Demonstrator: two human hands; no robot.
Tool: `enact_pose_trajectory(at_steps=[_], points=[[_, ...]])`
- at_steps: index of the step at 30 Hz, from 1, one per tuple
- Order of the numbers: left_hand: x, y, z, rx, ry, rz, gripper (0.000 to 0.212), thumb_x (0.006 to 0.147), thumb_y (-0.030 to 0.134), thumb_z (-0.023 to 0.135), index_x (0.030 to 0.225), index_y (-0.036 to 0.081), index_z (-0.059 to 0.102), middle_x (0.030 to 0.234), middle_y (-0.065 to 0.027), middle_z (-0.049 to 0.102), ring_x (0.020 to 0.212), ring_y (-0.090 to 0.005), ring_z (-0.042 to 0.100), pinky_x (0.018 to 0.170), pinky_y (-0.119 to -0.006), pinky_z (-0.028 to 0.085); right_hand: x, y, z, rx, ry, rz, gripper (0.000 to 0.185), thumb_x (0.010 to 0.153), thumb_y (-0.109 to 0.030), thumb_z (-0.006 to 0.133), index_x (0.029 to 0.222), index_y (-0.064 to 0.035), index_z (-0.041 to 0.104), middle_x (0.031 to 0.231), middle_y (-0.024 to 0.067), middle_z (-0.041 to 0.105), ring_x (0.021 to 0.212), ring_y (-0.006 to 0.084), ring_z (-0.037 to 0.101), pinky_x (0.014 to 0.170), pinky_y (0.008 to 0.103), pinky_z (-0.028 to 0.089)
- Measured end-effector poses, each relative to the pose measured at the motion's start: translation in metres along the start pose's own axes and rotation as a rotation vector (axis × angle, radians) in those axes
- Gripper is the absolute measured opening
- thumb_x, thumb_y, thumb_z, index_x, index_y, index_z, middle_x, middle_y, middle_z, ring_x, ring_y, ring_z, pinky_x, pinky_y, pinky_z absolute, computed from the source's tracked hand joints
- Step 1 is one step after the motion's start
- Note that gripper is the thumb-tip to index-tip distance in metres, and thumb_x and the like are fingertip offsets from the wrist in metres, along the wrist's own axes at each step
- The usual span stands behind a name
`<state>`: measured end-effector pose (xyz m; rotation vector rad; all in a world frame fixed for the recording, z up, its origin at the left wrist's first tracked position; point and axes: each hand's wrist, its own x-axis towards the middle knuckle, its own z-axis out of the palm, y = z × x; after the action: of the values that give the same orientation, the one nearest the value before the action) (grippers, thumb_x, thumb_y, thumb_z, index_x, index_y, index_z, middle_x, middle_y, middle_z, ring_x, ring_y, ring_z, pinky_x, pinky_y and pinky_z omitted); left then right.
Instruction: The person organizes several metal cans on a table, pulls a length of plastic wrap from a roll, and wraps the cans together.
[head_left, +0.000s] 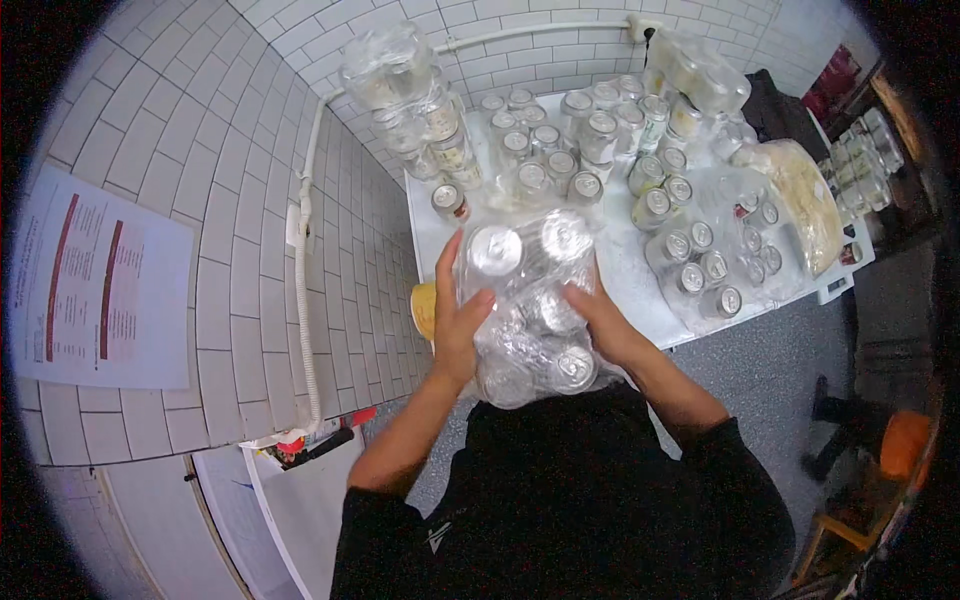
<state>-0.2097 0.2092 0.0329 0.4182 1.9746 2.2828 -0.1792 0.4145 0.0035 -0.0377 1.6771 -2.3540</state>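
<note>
Between my two hands I hold a pack of drink cans (529, 311) wrapped in clear plastic film, close to my chest. My left hand (459, 319) grips its left side, thumb on the film over the can tops. My right hand (606, 315) presses the opposite side, its thumb also on top. The undersides of the cans and most of my fingertips are hidden. Just beyond the pack, a single can (448, 200) stands on the white table (634, 289). A yellow tub (424, 309) is partly visible beside my left wrist.
Film-wrapped can packs (427, 112) are stacked at the table's back left. Several cans (544, 139) stand at the back, and more wrapped cans (694, 262) lie to the right by a translucent beige bag (799, 199). A tiled wall (247, 247) with white conduit (302, 292) borders the left.
</note>
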Motion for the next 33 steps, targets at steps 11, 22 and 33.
enact_pose_trajectory(at_steps=[11,22,33], points=[[-0.08,-0.051,-0.006,-0.528,0.196,-0.397,0.091,0.095,0.044,0.055,0.156,0.018,-0.008,0.156,-0.0185,0.022,0.137,-0.0366,0.036,0.113,-0.047,0.032,0.001,0.007,-0.001,-0.141,-0.207,0.259,0.089,0.088,-0.03,0.065,0.155,-0.005,0.012,0.151,0.0204,0.035,0.136,0.031,0.039,0.112,0.0398,0.032],[-0.077,-0.009,-0.045,1.164,-0.329,0.36,0.113,0.062,0.043,0.088,0.149,0.032,0.017,0.152,-0.0281,0.021,0.135,-0.0533,0.034,0.109,-0.071,0.022,-0.002,0.028,-0.009,0.584,-0.136,0.721,0.064,0.084,-0.038,0.065,0.135,-0.0038,0.049,0.123,0.0165,0.061,0.106,0.0295,0.064,0.096,0.0428,0.051],[-0.026,-0.013,-0.03,0.582,0.019,1.154,0.046,0.084,0.029,0.072,0.119,0.016,0.044,0.12,-0.0137,0.055,0.111,-0.0383,0.056,0.105,-0.068,0.034,0.008,-0.085,0.019,-0.011,-0.316,0.517,0.092,0.087,-0.068,0.055,0.148,-0.0024,0.032,0.146,0.0181,0.042,0.131,0.0267,0.047,0.108,0.0374,0.039]])
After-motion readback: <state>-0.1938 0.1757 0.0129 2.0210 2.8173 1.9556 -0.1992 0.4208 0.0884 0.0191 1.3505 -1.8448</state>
